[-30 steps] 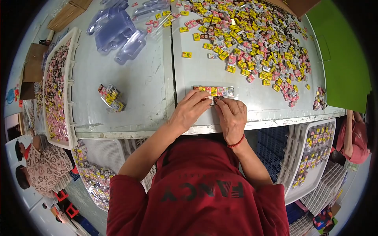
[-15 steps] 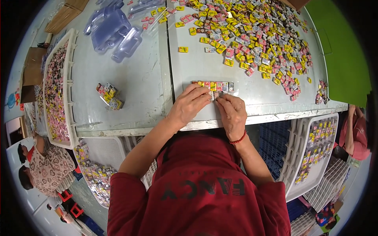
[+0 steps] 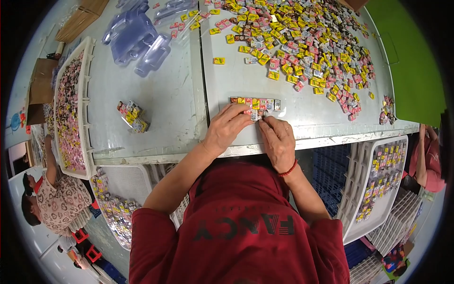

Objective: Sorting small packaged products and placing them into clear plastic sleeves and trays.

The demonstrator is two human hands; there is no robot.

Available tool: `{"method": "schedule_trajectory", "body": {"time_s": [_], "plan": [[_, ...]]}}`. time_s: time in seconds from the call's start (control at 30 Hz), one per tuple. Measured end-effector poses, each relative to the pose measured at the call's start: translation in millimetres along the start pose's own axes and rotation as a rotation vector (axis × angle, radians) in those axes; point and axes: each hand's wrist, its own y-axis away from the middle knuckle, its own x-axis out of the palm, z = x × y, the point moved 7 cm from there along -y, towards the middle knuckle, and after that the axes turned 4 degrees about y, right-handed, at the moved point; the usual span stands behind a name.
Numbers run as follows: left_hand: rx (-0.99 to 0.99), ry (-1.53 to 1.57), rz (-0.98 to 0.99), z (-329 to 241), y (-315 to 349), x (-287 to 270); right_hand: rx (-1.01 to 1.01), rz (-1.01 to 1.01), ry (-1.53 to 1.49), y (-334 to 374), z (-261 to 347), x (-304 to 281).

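A row of small printed boxes (image 3: 257, 102) in yellow, pink, red and white lies across the table in front of me. Just on its near side, a few more small boxes (image 3: 254, 115) sit between my fingertips, partly hidden. My left hand (image 3: 229, 128) comes in from the left, its fingers bent and closed on these boxes. From the right, my right hand (image 3: 279, 142), with a red bead bracelet at the wrist, pinches at a small dark-and-white box (image 3: 263, 114) at their right end. A wrapped bundle of similar boxes (image 3: 133, 116) rests on the table to the left.
Loose small boxes (image 3: 302, 52) spread in a large heap over the far right. Clear plastic trays (image 3: 137, 40) lie at the far left. A white crate (image 3: 87, 104) of boxes stands at the left edge; another white crate (image 3: 352, 227) is below right. Other people (image 3: 61, 203) are at both sides.
My right hand has drawn slightly down and toward me, and my left fingers have shifted a little left, so more of the small boxes between them shows. The row stays put.
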Motion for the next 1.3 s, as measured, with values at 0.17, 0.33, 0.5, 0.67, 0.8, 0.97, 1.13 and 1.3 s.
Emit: {"method": "schedule_trajectory", "body": {"time_s": [0.17,0.33,0.5,0.67,0.8,0.97,1.13,1.3], "plan": [[0.105,-0.075,0.018,-3.1,-3.4,1.0,-0.037,0.006,0.059,0.0,5.9,-2.4],[0.117,-0.153,0.025,-11.5,2.6,1.7,-0.034,0.023,0.075,-0.2,6.1,-2.3],[0.109,-0.218,0.084,-15.5,4.0,4.1,-0.061,0.029,0.044,-0.8,3.7,-2.4],[0.028,-0.128,0.178,-12.1,0.5,-0.8,-0.047,-0.009,0.002,-17.3,-11.9,-18.4],[0.056,-0.294,0.313,-8.4,-24.0,21.0,-0.124,0.068,0.092,-46.0,-27.9,-18.0],[0.131,-0.387,0.398,0.6,-26.0,35.4,-0.173,0.164,0.098,-53.2,-42.7,-5.4],[0.109,-0.375,0.42,2.8,-25.6,37.4,-0.172,0.208,0.086,-59.9,-43.2,-3.8],[0.103,-0.371,0.427,3.7,-24.9,36.7,-0.191,0.188,0.082,-55.5,-41.5,-2.2]]}}
